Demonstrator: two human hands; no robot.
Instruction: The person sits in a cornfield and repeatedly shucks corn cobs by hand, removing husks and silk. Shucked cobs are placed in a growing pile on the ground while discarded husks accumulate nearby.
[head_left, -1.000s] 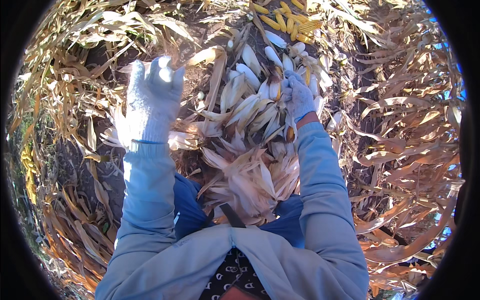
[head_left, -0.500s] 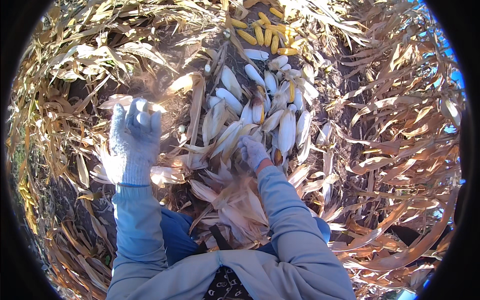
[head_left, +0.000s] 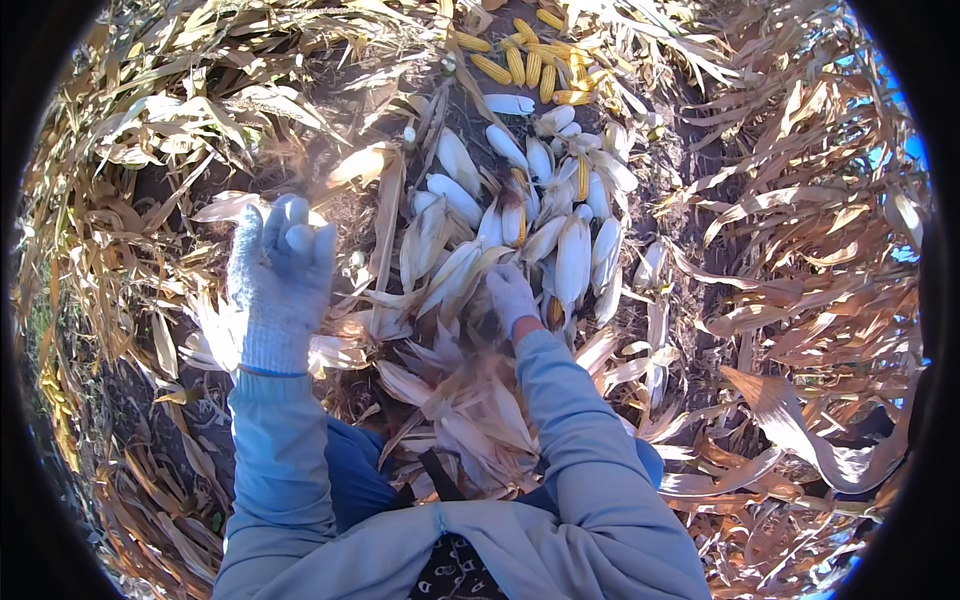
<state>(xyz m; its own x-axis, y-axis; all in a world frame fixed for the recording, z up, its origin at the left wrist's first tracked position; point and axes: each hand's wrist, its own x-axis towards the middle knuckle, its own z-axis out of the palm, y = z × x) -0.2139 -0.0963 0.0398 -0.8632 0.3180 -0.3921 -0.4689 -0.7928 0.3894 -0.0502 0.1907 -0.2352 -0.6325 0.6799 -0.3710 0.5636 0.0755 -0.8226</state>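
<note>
My left hand [head_left: 281,285], in a pale knit glove, is raised over the husk-strewn ground at left. Its fingers are apart and slightly bent, with nothing visible in them. My right hand [head_left: 512,296], also gloved, is at the near edge of a pile of corn ears in pale husks [head_left: 572,262]. Its fingers are curled downward against a dry, partly opened husk [head_left: 458,278]; the fingertips and anything between them are hidden. A few ears show yellow kernels through their husks, such as one corn ear [head_left: 583,180] on the pile's right side.
Bare yellow corn cobs [head_left: 533,68] lie heaped beyond the pile. Loose torn husks [head_left: 480,410] cover the ground between my knees. Dry stalks and leaves [head_left: 800,240] line the right side, and more leaf litter [head_left: 200,110] spreads at the far left.
My right hand has shifted slightly forward, its fingers now lower against the husk. The left hand has drifted a little to the right. A large dry leaf at lower right has changed shape.
</note>
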